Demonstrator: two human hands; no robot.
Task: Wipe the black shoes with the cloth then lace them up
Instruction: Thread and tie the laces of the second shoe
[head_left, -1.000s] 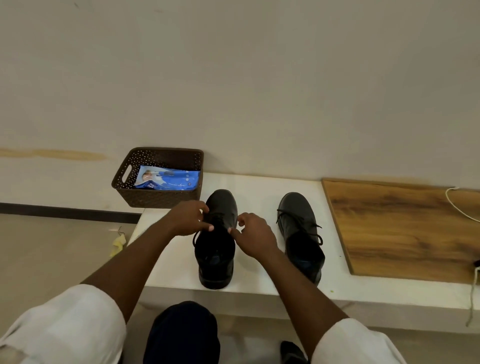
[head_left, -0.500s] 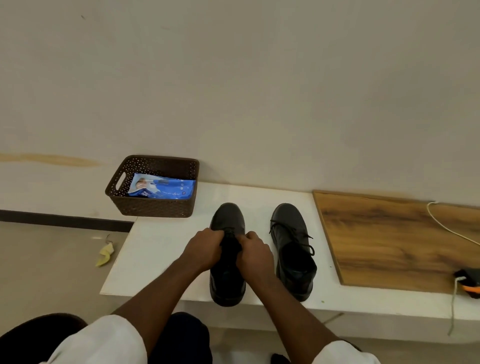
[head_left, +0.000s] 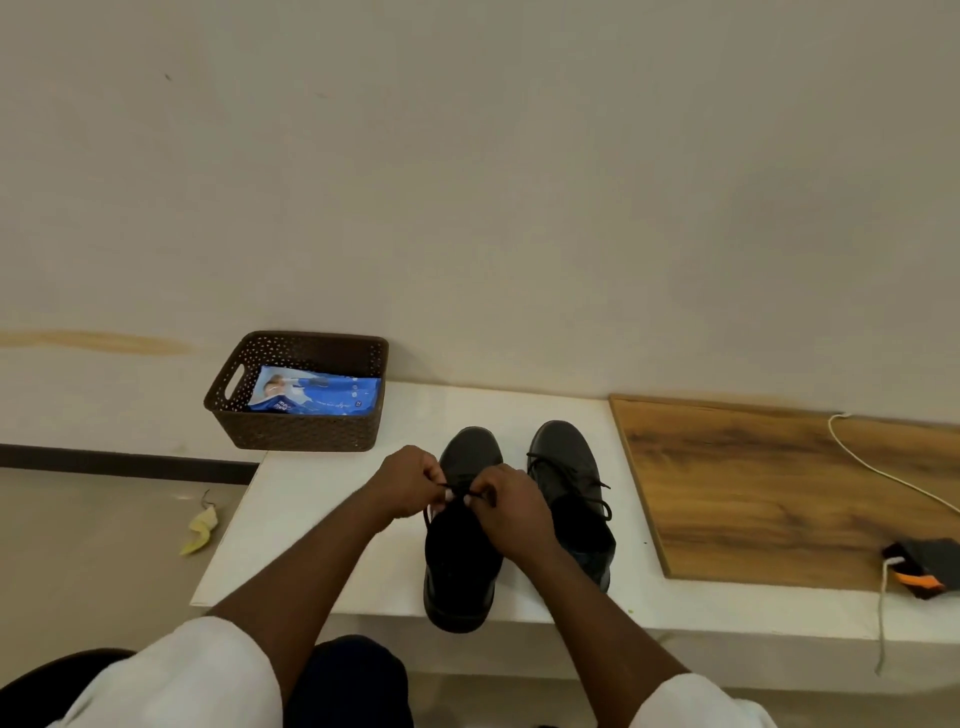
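Two black shoes stand side by side on a white bench (head_left: 322, 509), toes toward the wall. Over the left shoe (head_left: 460, 571) my left hand (head_left: 408, 486) and my right hand (head_left: 506, 501) meet, each pinching the black shoelace (head_left: 457, 490) stretched between their fingertips. The right shoe (head_left: 566, 462) stands untouched, its laces tied and trailing to the right. No cloth is in sight.
A brown perforated basket (head_left: 301, 431) holding a blue packet (head_left: 317, 397) sits at the bench's back left corner. A wooden board (head_left: 779, 493) covers the bench on the right, with a white cable (head_left: 883, 467) and a black-and-orange item (head_left: 922, 566). A yellow scrap (head_left: 200, 530) lies on the floor.
My hands, apart at the shoe's sides a second ago, have come together over the left shoe's laces and now pull the lace taut. The camera view has shifted slightly.
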